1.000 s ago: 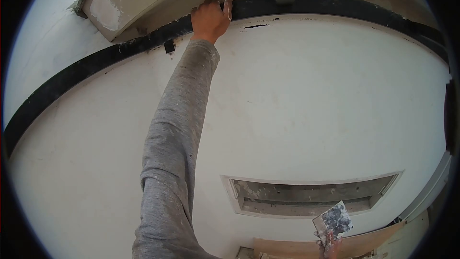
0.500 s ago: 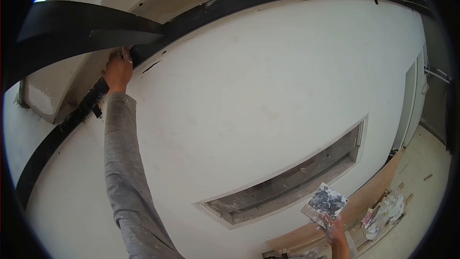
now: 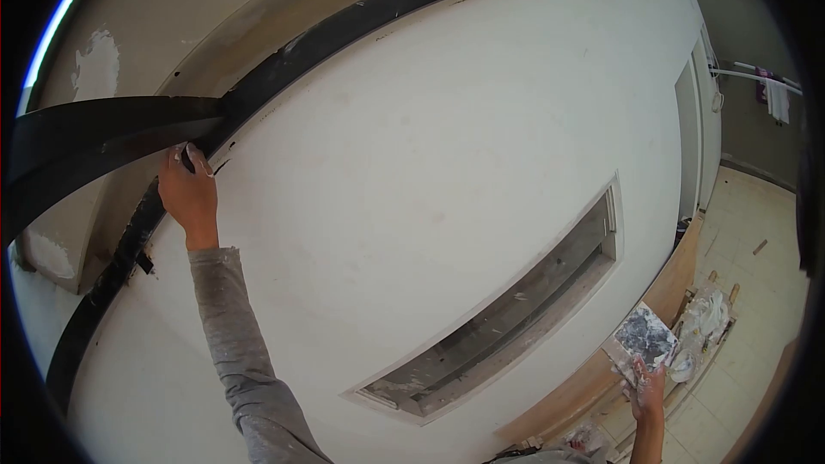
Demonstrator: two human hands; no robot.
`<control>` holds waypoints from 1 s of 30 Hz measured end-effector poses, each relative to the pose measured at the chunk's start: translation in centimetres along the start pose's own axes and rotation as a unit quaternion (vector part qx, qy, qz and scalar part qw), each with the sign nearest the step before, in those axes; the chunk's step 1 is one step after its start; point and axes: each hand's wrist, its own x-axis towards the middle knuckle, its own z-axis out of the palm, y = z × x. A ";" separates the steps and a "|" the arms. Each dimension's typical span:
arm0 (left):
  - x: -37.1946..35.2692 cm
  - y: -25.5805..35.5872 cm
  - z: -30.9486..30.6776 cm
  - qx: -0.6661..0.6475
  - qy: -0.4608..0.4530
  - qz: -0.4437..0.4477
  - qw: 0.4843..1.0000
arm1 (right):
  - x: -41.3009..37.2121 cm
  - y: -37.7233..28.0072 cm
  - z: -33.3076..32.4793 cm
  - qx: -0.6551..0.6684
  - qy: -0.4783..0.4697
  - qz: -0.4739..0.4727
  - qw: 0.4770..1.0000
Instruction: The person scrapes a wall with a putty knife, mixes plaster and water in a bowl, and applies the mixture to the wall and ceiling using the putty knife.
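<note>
My left hand (image 3: pixel 189 193) is raised to the black beam (image 3: pixel 249 90) along the top of the white wall (image 3: pixel 412 180). Its fingers are curled together beside a dark patch, right under where a black crosspiece (image 3: pixel 112 133) joins the beam; I cannot tell what they hold. White smears mark the fingertips. Lower right, my right hand (image 3: pixel 649 391) grips a square plate (image 3: pixel 646 335) by its near edge. The plate's dark face is streaked with white paste, and paste coats the fingers too.
A long recessed opening (image 3: pixel 507 314) is set in the wall's lower part. Below it leans a brown board (image 3: pixel 563 391). Clear plastic sheeting (image 3: pixel 705 318) lies on the tiled floor (image 3: pixel 748 241) at the right. A door frame (image 3: pixel 694 129) stands at the wall's far end.
The view has swung, so the beam and my left hand appear lower and further left. My right hand and the plate appear further right. Both hands keep their grip.
</note>
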 end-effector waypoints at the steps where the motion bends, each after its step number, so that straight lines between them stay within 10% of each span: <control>1: -1.4 1.5 -0.3 -0.040 0.004 0.032 0.999 | -0.1 0.2 -0.4 0.004 0.008 -0.001 1.000; 6: -3.0 10.2 1.1 -0.201 -0.029 0.230 0.952 | -3.1 -0.7 2.9 0.010 0.081 -0.032 0.996; 17: 6.6 17.6 11.9 -0.091 0.053 0.253 0.962 | -5.1 4.8 0.7 0.068 0.095 -0.017 0.993; 30: 6.5 20.5 9.8 -0.033 -0.067 0.178 0.981 | -7.1 3.5 -6.3 0.154 0.257 -0.112 0.947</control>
